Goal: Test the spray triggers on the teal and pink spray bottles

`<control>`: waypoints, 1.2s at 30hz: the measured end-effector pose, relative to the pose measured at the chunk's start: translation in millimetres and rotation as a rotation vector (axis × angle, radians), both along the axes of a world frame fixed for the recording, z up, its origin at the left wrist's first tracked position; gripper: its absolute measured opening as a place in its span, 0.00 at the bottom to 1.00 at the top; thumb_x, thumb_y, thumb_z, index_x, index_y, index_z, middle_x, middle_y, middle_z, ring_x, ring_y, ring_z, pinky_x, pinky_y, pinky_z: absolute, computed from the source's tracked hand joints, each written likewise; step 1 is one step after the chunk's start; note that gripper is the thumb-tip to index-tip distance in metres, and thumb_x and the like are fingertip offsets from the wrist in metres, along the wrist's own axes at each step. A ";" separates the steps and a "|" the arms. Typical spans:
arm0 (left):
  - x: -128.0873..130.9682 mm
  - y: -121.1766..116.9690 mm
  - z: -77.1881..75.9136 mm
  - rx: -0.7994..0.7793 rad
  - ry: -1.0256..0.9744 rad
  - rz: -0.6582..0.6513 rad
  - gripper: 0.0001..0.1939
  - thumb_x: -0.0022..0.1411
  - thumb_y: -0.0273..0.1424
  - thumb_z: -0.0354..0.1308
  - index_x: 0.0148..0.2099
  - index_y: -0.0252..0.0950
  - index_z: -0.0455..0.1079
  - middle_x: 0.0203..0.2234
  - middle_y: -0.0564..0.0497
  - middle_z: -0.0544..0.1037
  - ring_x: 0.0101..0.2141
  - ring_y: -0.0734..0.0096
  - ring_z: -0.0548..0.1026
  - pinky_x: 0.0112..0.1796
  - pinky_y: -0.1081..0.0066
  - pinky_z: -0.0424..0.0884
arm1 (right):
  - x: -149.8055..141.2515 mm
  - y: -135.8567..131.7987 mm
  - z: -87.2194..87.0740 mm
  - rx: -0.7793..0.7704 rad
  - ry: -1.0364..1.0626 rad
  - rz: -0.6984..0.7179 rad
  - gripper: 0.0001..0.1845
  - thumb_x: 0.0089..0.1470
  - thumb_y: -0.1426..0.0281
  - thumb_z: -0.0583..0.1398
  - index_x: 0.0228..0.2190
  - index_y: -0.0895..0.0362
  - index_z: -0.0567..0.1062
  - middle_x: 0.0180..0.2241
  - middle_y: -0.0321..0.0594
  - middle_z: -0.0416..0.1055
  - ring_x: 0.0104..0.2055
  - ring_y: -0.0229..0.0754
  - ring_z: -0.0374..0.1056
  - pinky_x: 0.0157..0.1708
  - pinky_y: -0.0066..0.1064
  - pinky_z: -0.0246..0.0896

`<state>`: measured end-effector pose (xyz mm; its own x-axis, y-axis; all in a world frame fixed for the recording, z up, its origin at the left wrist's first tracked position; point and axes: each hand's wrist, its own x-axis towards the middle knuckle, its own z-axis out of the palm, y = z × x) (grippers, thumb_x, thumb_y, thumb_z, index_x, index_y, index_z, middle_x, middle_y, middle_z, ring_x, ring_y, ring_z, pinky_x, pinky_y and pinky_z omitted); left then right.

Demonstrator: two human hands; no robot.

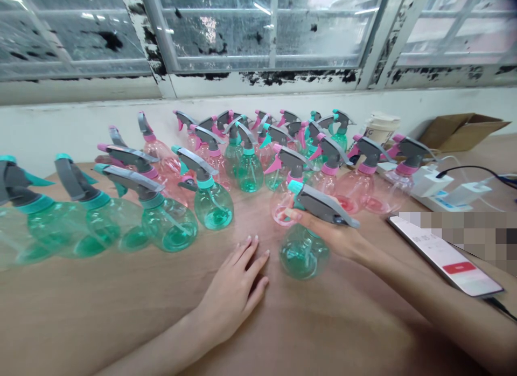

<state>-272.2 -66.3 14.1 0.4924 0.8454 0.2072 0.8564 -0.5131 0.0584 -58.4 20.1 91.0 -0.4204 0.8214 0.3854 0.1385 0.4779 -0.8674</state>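
Observation:
My right hand [323, 230] is wrapped round the neck of a green spray bottle [304, 257], below its grey trigger head with a teal nozzle. The bottle is close to upright; whether its base touches the table I cannot tell. Flat on the wooden table [141, 311] lies my left hand [234, 287], fingers stretched out and holding nothing. Just beyond its fingertips stands another green spray bottle [214, 206]. A pink spray bottle [278, 198] is partly hidden behind the one I hold.
Several green spray bottles [172, 230] line the left side, with pink and green ones crowded toward the wall. At the right are a phone [448, 257], a power strip [448, 201] with chargers, a paper cup [382, 129] and a cardboard box [460, 132].

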 end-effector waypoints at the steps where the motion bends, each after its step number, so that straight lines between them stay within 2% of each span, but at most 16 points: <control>1: -0.1 0.1 -0.2 0.000 -0.002 0.001 0.21 0.72 0.35 0.47 0.63 0.33 0.64 0.65 0.37 0.60 0.64 0.50 0.57 0.59 0.49 0.60 | 0.2 -1.3 1.1 0.009 -0.015 -0.052 0.14 0.53 0.54 0.62 0.30 0.51 0.76 0.27 0.35 0.75 0.30 0.43 0.73 0.29 0.34 0.70; 3: -0.2 0.4 -0.7 0.000 -0.007 0.002 0.21 0.72 0.35 0.47 0.63 0.34 0.63 0.65 0.38 0.59 0.64 0.51 0.57 0.59 0.49 0.60 | 0.7 -3.6 2.5 0.021 -0.020 -0.132 0.14 0.50 0.53 0.64 0.27 0.51 0.75 0.23 0.33 0.72 0.25 0.41 0.70 0.24 0.31 0.66; 5: -0.2 0.4 -0.9 -0.003 -0.013 0.003 0.21 0.72 0.35 0.47 0.63 0.34 0.63 0.65 0.38 0.59 0.64 0.51 0.57 0.59 0.48 0.60 | 1.0 -4.3 2.4 0.022 -0.010 -0.127 0.15 0.51 0.53 0.64 0.26 0.51 0.74 0.23 0.33 0.72 0.24 0.40 0.68 0.24 0.31 0.66; 10: 0.0 0.0 -0.6 -0.010 -0.022 0.003 0.22 0.72 0.35 0.47 0.63 0.34 0.63 0.65 0.38 0.59 0.64 0.50 0.57 0.59 0.48 0.60 | -0.6 1.0 -0.6 -0.017 0.054 0.097 0.17 0.56 0.53 0.60 0.40 0.51 0.77 0.31 0.36 0.76 0.31 0.42 0.71 0.41 0.40 0.70; 13: 0.0 0.0 -0.5 -0.005 -0.011 0.001 0.21 0.72 0.35 0.47 0.63 0.33 0.64 0.65 0.37 0.59 0.64 0.50 0.57 0.59 0.48 0.60 | -2.5 2.2 -2.5 -0.016 0.098 0.108 0.20 0.55 0.54 0.61 0.44 0.51 0.77 0.30 0.36 0.75 0.35 0.44 0.73 0.46 0.42 0.68; 15: 0.0 0.0 -0.2 0.000 -0.011 -0.005 0.21 0.72 0.35 0.47 0.63 0.33 0.64 0.65 0.37 0.59 0.64 0.50 0.57 0.59 0.48 0.60 | -3.0 0.8 -4.2 0.011 0.079 0.062 0.18 0.54 0.55 0.62 0.41 0.51 0.78 0.29 0.36 0.75 0.34 0.45 0.72 0.41 0.40 0.69; 18: -0.1 0.0 0.6 0.003 -0.024 -0.010 0.21 0.72 0.35 0.47 0.63 0.34 0.64 0.65 0.37 0.60 0.64 0.50 0.57 0.59 0.49 0.60 | -2.5 -2.7 -7.8 0.056 0.004 -0.114 0.11 0.50 0.57 0.64 0.32 0.51 0.78 0.23 0.34 0.71 0.26 0.42 0.68 0.30 0.35 0.66; 20: -0.3 -0.1 1.0 0.003 -0.029 -0.007 0.21 0.72 0.35 0.47 0.63 0.34 0.64 0.64 0.38 0.60 0.64 0.50 0.57 0.59 0.49 0.60 | -1.8 -4.8 -10.6 0.078 -0.020 -0.205 0.10 0.49 0.58 0.65 0.32 0.50 0.77 0.23 0.33 0.71 0.25 0.41 0.66 0.27 0.33 0.64; 22: -0.3 -0.2 0.9 -0.001 -0.032 -0.001 0.21 0.72 0.35 0.48 0.63 0.33 0.64 0.64 0.37 0.61 0.64 0.50 0.58 0.59 0.49 0.60 | -0.9 -6.2 -12.7 0.097 -0.013 -0.207 0.15 0.49 0.57 0.65 0.39 0.48 0.76 0.27 0.34 0.74 0.27 0.42 0.68 0.28 0.34 0.65; 24: -0.3 -0.4 0.2 -0.008 -0.039 0.005 0.21 0.71 0.34 0.48 0.63 0.33 0.64 0.64 0.37 0.61 0.64 0.49 0.58 0.59 0.49 0.61 | 1.1 -7.5 -13.4 0.141 0.013 -0.192 0.24 0.48 0.54 0.65 0.46 0.46 0.72 0.36 0.37 0.75 0.33 0.44 0.71 0.33 0.36 0.67; 26: -0.3 -0.6 -1.0 -0.009 -0.050 0.007 0.21 0.71 0.34 0.48 0.63 0.34 0.64 0.64 0.38 0.60 0.63 0.50 0.58 0.59 0.49 0.61 | 5.6 -10.1 -12.0 0.206 0.007 -0.222 0.30 0.45 0.51 0.66 0.48 0.47 0.69 0.44 0.40 0.74 0.40 0.48 0.73 0.39 0.38 0.69; 28: -0.4 -0.8 -2.3 -0.001 -0.061 0.005 0.21 0.71 0.34 0.49 0.62 0.34 0.64 0.64 0.38 0.60 0.64 0.51 0.58 0.59 0.50 0.61 | 13.0 -15.4 -8.9 0.252 -0.069 -0.256 0.31 0.44 0.50 0.67 0.47 0.48 0.68 0.46 0.42 0.72 0.43 0.51 0.73 0.40 0.40 0.69; 32: -0.6 -0.2 -3.3 0.006 -0.082 -0.005 0.21 0.71 0.33 0.50 0.62 0.32 0.65 0.64 0.36 0.60 0.64 0.49 0.58 0.59 0.49 0.61 | 29.8 -33.8 -3.2 0.320 -0.280 -0.348 0.27 0.47 0.49 0.65 0.42 0.52 0.68 0.37 0.42 0.72 0.36 0.48 0.71 0.34 0.40 0.68; 36: -3.2 -2.1 0.3 -0.011 -0.088 -0.019 0.20 0.71 0.34 0.51 0.61 0.31 0.65 0.64 0.33 0.61 0.63 0.47 0.59 0.58 0.48 0.62 | 28.1 -49.6 -5.8 0.340 -0.449 -0.418 0.19 0.52 0.50 0.62 0.30 0.54 0.69 0.27 0.37 0.66 0.25 0.41 0.63 0.25 0.34 0.62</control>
